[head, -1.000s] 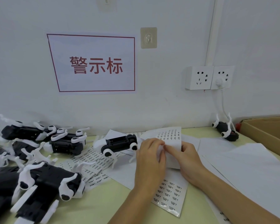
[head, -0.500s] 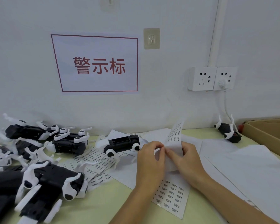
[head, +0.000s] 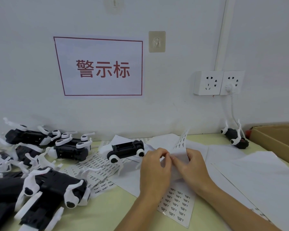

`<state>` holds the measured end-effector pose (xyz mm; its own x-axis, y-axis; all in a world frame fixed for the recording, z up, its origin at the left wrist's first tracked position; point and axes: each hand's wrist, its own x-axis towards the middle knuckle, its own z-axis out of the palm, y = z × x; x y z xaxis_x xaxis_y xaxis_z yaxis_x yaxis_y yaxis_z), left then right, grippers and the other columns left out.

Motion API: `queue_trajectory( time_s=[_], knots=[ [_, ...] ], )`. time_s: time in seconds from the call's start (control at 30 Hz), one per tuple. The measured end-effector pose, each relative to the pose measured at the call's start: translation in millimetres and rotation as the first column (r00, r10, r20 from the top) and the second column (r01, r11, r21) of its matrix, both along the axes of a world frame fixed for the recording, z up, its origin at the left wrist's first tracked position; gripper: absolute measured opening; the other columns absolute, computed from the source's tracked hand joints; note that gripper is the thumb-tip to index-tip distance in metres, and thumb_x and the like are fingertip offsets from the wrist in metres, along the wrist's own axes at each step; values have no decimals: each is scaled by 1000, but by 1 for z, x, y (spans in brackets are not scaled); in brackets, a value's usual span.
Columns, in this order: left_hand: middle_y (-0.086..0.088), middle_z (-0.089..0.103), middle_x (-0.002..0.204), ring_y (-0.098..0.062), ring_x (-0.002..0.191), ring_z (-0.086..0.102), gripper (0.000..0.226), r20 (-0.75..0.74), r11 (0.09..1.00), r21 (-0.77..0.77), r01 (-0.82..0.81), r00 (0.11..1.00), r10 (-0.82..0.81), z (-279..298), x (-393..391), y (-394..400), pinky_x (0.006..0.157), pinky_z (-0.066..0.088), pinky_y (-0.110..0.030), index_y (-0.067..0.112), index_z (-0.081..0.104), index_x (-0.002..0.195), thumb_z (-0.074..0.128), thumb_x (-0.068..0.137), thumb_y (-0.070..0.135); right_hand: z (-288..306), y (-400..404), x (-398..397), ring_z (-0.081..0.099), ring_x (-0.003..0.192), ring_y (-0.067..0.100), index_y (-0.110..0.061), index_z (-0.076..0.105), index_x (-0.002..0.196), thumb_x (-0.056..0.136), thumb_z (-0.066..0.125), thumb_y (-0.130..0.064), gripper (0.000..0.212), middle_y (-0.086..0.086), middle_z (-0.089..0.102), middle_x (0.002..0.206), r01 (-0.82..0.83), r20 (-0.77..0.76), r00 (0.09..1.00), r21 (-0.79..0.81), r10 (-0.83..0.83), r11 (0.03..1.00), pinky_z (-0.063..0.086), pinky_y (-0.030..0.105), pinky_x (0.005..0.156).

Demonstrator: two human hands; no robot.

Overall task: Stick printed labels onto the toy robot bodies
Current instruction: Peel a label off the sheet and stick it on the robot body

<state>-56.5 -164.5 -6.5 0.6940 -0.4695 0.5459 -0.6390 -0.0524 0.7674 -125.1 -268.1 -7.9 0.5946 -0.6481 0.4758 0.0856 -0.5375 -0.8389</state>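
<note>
A white label sheet (head: 177,204) printed with small black labels lies at the table's front, its far end folded up and standing. My left hand (head: 154,169) and my right hand (head: 190,165) meet at that fold, fingertips pinching the sheet. Just left of my hands lies one black and white toy robot body (head: 125,150) on its back. Several more toy robots (head: 47,189) are piled at the left. Another toy robot (head: 234,138) lies by the wall at the right.
More label sheets (head: 97,165) lie under and beside the robots. Blank white paper (head: 257,170) covers the right of the table. A cardboard box (head: 277,139) stands at the far right. Wall sockets (head: 218,82) with a white cable hang above.
The far end of the label sheet has been bent further upright, from lying almost flat to standing on edge. Both hands stay together at the fold.
</note>
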Motion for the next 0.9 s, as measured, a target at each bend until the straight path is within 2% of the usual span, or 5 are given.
queue_trajectory(
  time_s=[0.07,0.2,0.47,0.67,0.9],
  knots=[
    [17,62,86,1,91,56,14,-18,1000,12,4,1000,-4,0,0,0,77,45,-15,31,65,88,61,97,21,1,1,0,56,58,19,1,69,72,88,71,-10,20,19,67,67,1,-11,1000,-5,-1,1000,48,42,56],
    [17,61,87,-1,94,54,16,-16,1000,18,15,1000,-14,-1,1,-1,77,43,-15,32,64,87,59,97,20,-1,-1,0,63,68,38,1,70,75,89,70,-11,19,19,69,71,1,-8,1000,7,-1,1000,51,46,63],
    [14,65,83,-6,91,58,20,-46,999,-13,39,998,-40,-3,5,-2,78,44,-18,30,65,83,63,96,16,-1,-1,-1,66,81,44,8,68,82,89,71,-9,18,26,69,81,-4,12,1000,41,4,999,54,55,73],
    [11,68,77,-1,84,61,23,-137,997,-66,28,990,-37,0,7,-3,71,41,-10,28,65,76,64,94,13,1,1,-2,69,74,34,-3,71,77,87,72,-5,10,12,73,73,-21,-13,1000,63,22,998,55,47,67],
    [15,66,76,1,83,61,19,-99,996,-71,46,994,-53,0,6,-3,69,42,-8,22,68,80,64,95,11,4,2,-5,72,76,28,-8,75,79,87,70,-4,10,8,75,76,-39,-15,999,132,41,990,58,41,68]
  ],
)
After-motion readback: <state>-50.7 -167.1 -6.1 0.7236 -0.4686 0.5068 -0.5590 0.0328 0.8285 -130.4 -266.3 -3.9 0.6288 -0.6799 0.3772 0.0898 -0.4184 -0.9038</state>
